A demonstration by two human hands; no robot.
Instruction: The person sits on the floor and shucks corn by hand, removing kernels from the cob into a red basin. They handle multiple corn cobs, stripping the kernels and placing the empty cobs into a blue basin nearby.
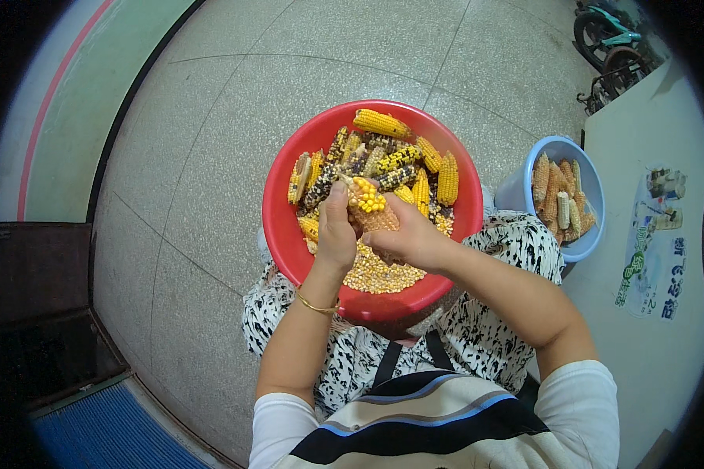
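Observation:
My left hand [335, 228] and my right hand [408, 231] both grip one partly shelled corn cob [376, 218] above a red plastic basin [277, 240]. Yellow kernels remain at the cob's upper end; its lower part is bare. Whether my right hand holds a second cob is hidden by the fingers. Beneath my hands, loose corn kernels [381, 275] cover the near part of the basin. Dried corn ears, some yellow [381, 122] and some mixed dark and yellow [398, 159], are piled in its far part.
To the right stands a light blue bucket [597, 220] with bare corn cobs [554, 182]. My knees in patterned trousers flank the basin. A white panel [610, 287] with printed decoration is at the right, a bicycle [607, 38] at the upper right. The floor [193, 193] is speckled stone.

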